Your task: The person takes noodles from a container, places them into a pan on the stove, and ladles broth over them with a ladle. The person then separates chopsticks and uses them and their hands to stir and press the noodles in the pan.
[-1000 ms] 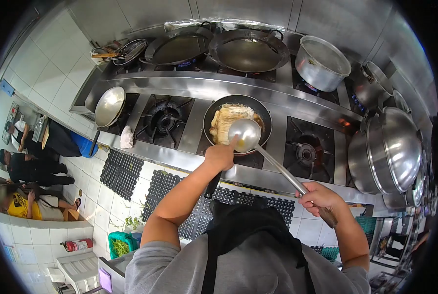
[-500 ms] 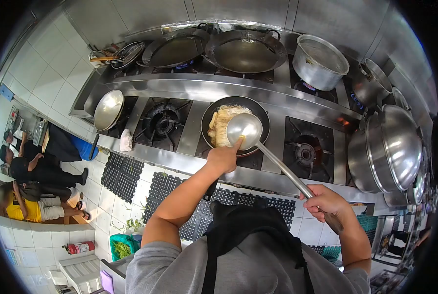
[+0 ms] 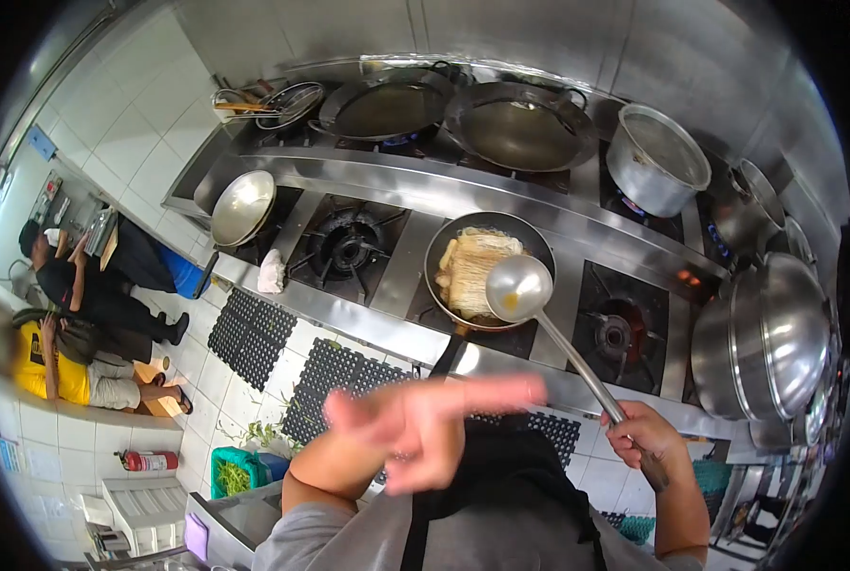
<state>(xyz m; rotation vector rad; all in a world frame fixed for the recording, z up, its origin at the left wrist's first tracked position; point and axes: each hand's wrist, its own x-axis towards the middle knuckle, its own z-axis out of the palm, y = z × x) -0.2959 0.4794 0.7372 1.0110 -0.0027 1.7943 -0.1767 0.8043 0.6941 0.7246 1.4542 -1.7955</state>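
My right hand (image 3: 645, 439) is wrapped round the long handle of a metal ladle (image 3: 519, 288). The ladle's bowl rests over the right part of a dark frying pan (image 3: 546, 233), and a small yellowish patch shows in it. In the pan lies a pale slab of thin noodle-like strands (image 3: 479, 269), with paler pieces along its left side. My left hand (image 3: 414, 422) is raised close to the camera, blurred by motion, its index finger stretched out and thumb apart. It holds nothing. The frying pan's black handle (image 3: 451, 352) points toward me, partly behind that hand.
Two wide black pans (image 3: 520, 126) and a tall pot (image 3: 655, 160) stand on the back burners. A large domed metal pot (image 3: 763, 338) is at the right. A wok (image 3: 241, 209) and a white cloth (image 3: 271, 273) lie left. Two people (image 3: 68, 285) stand at far left.
My left hand has left the ladle's bowl, where its finger was touching, and come up toward the camera. The right hand keeps its hold on the ladle. The whole view has shifted and tilted.
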